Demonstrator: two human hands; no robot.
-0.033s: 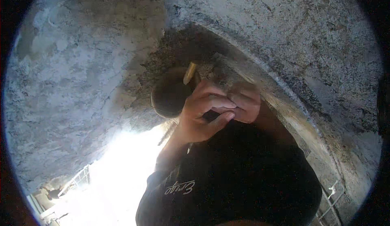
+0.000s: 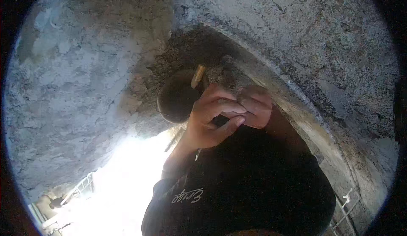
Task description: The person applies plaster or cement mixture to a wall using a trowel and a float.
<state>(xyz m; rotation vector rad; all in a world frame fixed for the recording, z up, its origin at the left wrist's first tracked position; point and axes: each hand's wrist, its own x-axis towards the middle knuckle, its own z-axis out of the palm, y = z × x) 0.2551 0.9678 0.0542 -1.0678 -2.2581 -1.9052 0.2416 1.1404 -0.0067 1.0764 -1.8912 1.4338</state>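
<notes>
The left hand (image 2: 204,115) and the right hand (image 2: 256,104) meet in front of the dark shirt (image 2: 263,172). The left fingers and thumb curl in to touch the right hand, with a dark gap between them; the right fingers are bent in. I can't tell if either hand is clamped on something small. My guess is that this is close finger work, and the next move calls for a soft, steady touch from both hands. The dark round thing (image 2: 178,98) is just left of the left hand, and the wood stick (image 2: 198,76) is on its far right side; I can't tell if they touch. Pale curly writing (image 2: 188,196) runs upside down on the shirt. I see no other writing.
</notes>
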